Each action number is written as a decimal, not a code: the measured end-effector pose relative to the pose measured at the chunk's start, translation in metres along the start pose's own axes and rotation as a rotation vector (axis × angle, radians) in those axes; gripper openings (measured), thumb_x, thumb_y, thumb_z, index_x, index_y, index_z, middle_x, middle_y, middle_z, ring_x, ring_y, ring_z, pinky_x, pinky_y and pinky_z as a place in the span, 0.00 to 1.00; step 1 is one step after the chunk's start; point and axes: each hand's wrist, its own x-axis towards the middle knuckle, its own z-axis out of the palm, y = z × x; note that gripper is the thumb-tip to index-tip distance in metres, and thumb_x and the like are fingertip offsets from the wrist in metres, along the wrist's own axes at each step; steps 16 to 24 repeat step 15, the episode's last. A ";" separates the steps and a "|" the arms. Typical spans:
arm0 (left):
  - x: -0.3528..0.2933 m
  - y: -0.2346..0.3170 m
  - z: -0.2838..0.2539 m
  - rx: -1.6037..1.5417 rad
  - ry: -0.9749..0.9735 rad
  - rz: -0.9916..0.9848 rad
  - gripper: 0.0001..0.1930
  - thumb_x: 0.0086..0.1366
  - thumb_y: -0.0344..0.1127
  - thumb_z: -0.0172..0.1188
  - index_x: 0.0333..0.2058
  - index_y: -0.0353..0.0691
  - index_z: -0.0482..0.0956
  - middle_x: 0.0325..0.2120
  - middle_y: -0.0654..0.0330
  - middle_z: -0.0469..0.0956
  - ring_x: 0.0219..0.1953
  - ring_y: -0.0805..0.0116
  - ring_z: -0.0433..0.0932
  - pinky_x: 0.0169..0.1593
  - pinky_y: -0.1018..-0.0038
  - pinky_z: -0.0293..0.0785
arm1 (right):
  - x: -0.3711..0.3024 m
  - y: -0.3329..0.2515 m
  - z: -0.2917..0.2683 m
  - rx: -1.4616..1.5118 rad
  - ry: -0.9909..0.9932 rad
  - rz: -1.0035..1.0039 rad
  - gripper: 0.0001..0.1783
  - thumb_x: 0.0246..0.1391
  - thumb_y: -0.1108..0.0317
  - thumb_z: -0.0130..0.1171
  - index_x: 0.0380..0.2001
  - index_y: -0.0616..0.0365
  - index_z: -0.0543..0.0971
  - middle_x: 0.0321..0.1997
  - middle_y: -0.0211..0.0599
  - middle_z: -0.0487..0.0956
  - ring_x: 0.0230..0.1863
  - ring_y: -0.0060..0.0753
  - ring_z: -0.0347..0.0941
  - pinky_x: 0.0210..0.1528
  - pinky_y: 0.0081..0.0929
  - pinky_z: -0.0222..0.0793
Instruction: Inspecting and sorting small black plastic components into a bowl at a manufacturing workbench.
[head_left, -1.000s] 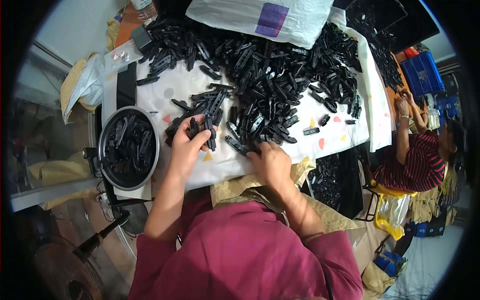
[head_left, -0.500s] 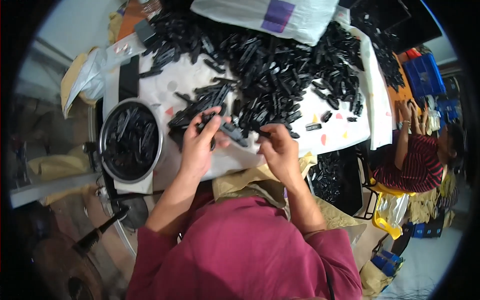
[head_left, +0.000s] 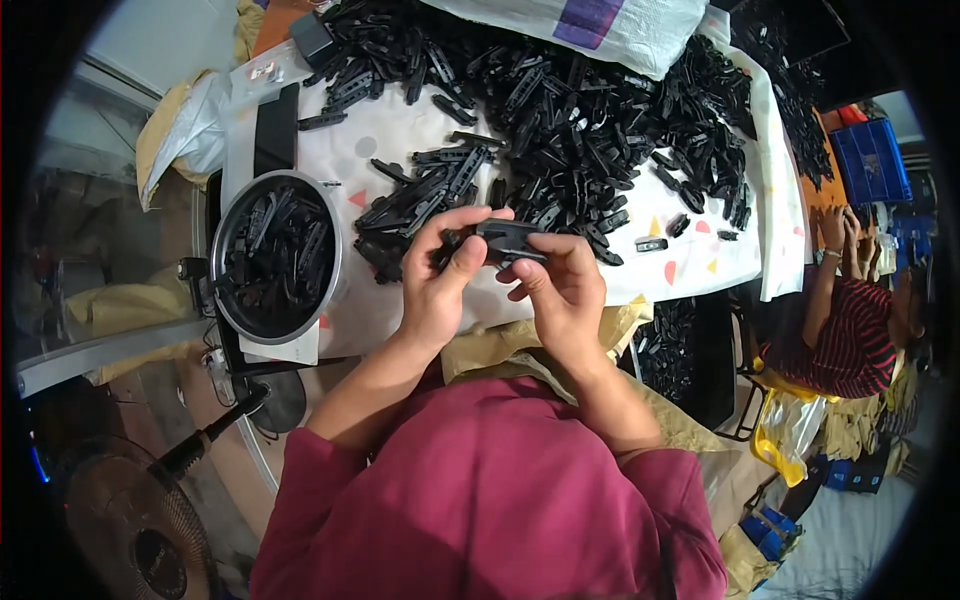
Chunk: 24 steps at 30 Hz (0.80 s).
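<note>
Just above the table's near edge, a long dark plastic piece [head_left: 505, 236] is held between my two hands. My left hand [head_left: 436, 285] is closed around its left end, with the thumb pressed on it and other dark bits partly hidden in the palm. Thumb and fingers of my right hand [head_left: 568, 296] pinch the right end; whether a second small part is in that pinch I cannot make out. Right behind my hands lies a small heap of similar black plastic pieces [head_left: 425, 195], and a much larger black pile [head_left: 570, 130] spreads farther back.
A round metal-rimmed bowl [head_left: 222, 285] of black pieces stands at the left. A white sack [head_left: 640, 35] lies at the back. On the right, a co-worker in a striped shirt [head_left: 850, 325] sits near a blue crate [head_left: 870, 160]. A fan [head_left: 140, 530] stands lower left.
My hands were apart, with the piece in my left hand and my right hand by the pile's edge. Now they have come together on the piece. The whole view has shifted slightly.
</note>
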 end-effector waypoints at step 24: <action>-0.002 0.004 -0.012 0.077 -0.239 0.118 0.15 0.52 0.28 0.65 0.40 0.35 0.74 0.40 0.49 0.77 0.43 0.61 0.76 0.50 0.69 0.71 | -0.006 -0.025 -0.009 -0.635 -0.077 -0.358 0.24 0.46 0.70 0.64 0.48 0.60 0.70 0.48 0.45 0.71 0.44 0.37 0.73 0.36 0.24 0.74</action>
